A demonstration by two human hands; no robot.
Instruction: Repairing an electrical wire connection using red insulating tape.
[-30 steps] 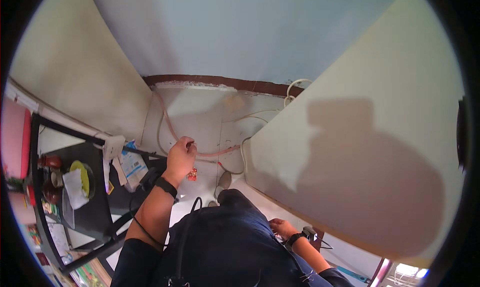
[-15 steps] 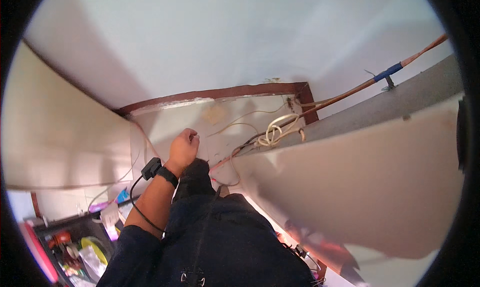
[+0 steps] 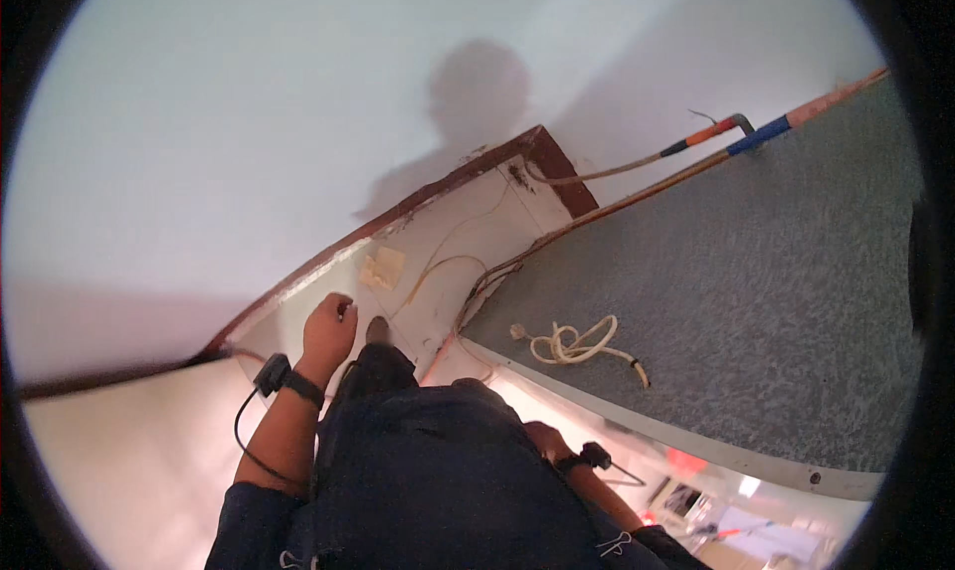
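Note:
My left hand (image 3: 330,333) hangs over the tiled floor with its fingers curled in, and no object shows in it. A black strap with a small dark device (image 3: 271,375) and a cable sits on that wrist. My right hand (image 3: 545,441) is beside my dark clothing at the lower middle, its fingers mostly hidden; a similar strapped device (image 3: 595,456) is on its wrist. Neither hand touches anything I can make out. Below the left hand, a dark shoe (image 3: 377,329) stands on the floor.
A large grey speckled panel (image 3: 736,301) fills the right, with a knotted cream cable (image 3: 572,351) on it. A pipe wrapped in blue tape (image 3: 759,136) runs along its far edge. Brown skirting (image 3: 428,187) edges the white wall. A yellowish scrap (image 3: 382,268) and thin wires lie on the floor.
My view has turned, and more of the grey panel shows at the right. My right hand has come into view. The dark rack of goods at the lower left has left the picture.

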